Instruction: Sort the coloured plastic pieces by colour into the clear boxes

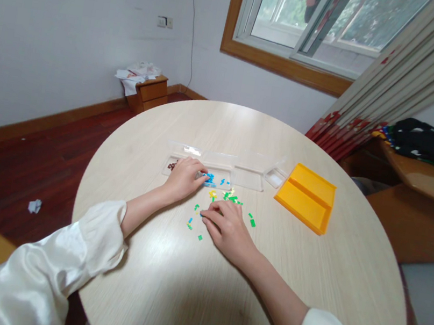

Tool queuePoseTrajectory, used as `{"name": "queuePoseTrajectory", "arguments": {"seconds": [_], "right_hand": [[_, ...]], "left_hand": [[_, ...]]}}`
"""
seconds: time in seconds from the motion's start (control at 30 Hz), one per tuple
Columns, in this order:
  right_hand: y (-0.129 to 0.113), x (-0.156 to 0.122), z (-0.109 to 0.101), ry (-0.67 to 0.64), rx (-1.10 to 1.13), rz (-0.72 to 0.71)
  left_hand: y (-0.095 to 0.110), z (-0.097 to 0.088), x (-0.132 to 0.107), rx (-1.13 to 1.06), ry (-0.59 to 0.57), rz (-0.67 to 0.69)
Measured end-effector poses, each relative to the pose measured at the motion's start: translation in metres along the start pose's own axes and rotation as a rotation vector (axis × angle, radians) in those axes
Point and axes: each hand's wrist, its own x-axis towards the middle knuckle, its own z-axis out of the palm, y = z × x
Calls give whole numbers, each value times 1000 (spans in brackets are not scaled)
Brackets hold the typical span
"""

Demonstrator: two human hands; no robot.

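My left hand [185, 178] is over a clear plastic box [221, 186], its thumb and fingers bent close together beside small blue bricks [210, 178]; what they hold, if anything, is hidden. Dark brown pieces [171, 166] lie at the left end of that box. Lower on the table, my right hand [228, 228] pinches a tiny blue brick [201, 213] between thumb and forefinger. Around it are scattered green bricks [231, 198], yellow bricks [213, 194] and a loose blue brick [191, 220].
A second clear box [248, 178] and a small clear container [275, 177] stand to the right. Beyond them is an orange two-part tray [305, 197]. The round wooden table [133, 286] carries everything; a window and curtain [398, 64] are behind.
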Motion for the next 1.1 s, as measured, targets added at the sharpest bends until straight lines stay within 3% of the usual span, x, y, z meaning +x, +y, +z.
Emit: {"name": "queuePoseTrajectory", "arguments": {"seconds": [0.2,0.3,0.57,0.73,0.93,1.1], "right_hand": [[0,0,0,33,-12,-40],[0,0,-1,36,-21,-46],[-1,1,-2,21,-26,-49],[-1,1,-2,24,-29,-60],[3,0,0,16,-56,-13],[3,1,-1,10,-64,14]], "left_hand": [[-2,-3,1,-31,7,12],[-2,-9,1,-154,-15,73],[7,-34,-1,-519,-508,184],[5,-46,-2,-574,-855,248],[1,-43,-3,-551,-1001,318],[2,-41,-4,-480,-1016,343]]}}
